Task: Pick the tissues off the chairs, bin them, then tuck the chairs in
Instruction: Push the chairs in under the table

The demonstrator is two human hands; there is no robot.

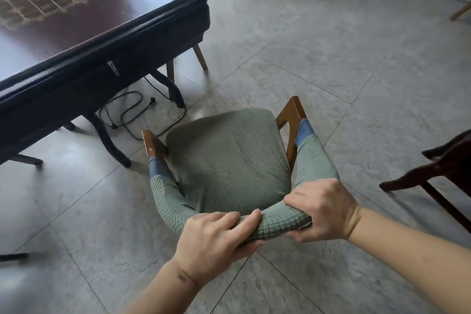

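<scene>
- The chair (229, 158) has a sage-green waffle-knit cover on the seat and curved backrest, with brown wooden arms poking out at the front.
- It's standing on the tiled floor (331, 71), just off the corner of the dark table (76, 33), seat facing the table.
- Left hand (216, 239) grips the top of the backrest, fingers curled over the fabric.
- Right hand (323, 209) is clamped on it too, right next to the left.
- There's a black cable (127, 112) lying under the table.

Dim, soft daylight glares off the table (76, 33), with motion blur and bowed wide-angle edges.
</scene>
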